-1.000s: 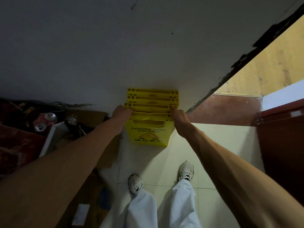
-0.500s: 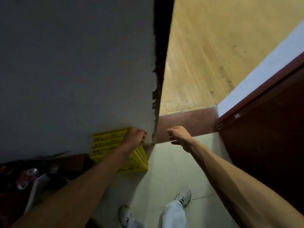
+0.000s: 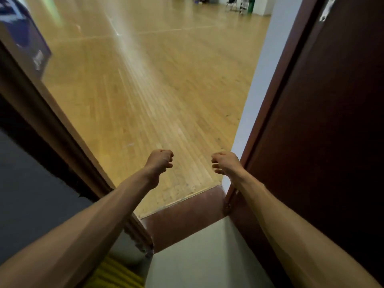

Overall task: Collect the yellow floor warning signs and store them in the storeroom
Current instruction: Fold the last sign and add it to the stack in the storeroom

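The stack of folded yellow floor warning signs (image 3: 116, 275) shows only as a corner at the bottom edge, against the grey wall, mostly hidden under my left forearm. My left hand (image 3: 160, 161) is raised in front of me over the doorway, fingers loosely curled and holding nothing. My right hand (image 3: 225, 163) hangs beside it at the same height, also loosely curled and empty. Both hands are well away from the signs.
A dark red door (image 3: 332, 121) stands open on the right. The brown door frame (image 3: 52, 125) runs along the left beside the grey wall (image 3: 31, 194). A red-brown threshold (image 3: 187, 215) leads out to a wide wooden hall floor (image 3: 155, 80). Chairs (image 3: 239, 5) stand far off.
Both hands let go of the yellow signs, which stay leaning by the wall. My view turned right and up from the signs to the open doorway and hall.
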Motion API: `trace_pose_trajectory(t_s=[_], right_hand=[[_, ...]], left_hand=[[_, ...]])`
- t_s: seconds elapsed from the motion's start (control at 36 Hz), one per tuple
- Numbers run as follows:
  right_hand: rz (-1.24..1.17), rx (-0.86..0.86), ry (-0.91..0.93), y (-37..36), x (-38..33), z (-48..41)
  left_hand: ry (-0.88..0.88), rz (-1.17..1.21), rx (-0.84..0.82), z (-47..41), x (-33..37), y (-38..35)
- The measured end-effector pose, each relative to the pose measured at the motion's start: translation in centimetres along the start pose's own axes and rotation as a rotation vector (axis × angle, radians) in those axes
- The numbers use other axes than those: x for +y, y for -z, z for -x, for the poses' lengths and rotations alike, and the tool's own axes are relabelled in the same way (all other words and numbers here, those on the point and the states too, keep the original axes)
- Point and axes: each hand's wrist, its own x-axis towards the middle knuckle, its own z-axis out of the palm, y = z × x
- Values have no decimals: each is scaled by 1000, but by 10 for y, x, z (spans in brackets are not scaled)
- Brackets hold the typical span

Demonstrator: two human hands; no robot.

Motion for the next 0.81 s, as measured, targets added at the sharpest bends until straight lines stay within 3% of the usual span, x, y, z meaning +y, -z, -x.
trace_pose_trajectory(t_s=[0.31,0.61,0.81], right_hand=[[84,-3,129,30,-62,-84],[250,-90,64,-34,-143,-268],[277,-155,122,-96,-207,-365]], left_hand=[[-35,146,42,-94,72,-34],[92,252,92,-275,120,-10],[103,258,227,-357,151,46]])
